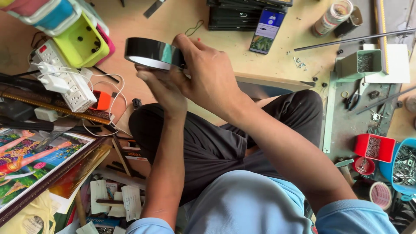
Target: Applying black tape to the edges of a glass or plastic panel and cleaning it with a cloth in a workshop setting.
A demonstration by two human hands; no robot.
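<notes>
Black tape roll (151, 53), glossy, held up in front of me above my dark-trousered knees (208, 143). It's tipped nearly flat, the hole's axis running roughly up-down and leaning toward me, white inner rim showing underneath. My right hand (210, 78) is clamped over the roll's right edge, fingers wrapped on it. My left hand (162, 89) sits just below the roll, fingertips touching its underside; can't tell if it grips. Phone (267, 29) lies beyond the roll to its right, white power strip (65, 80) to its left.
</notes>
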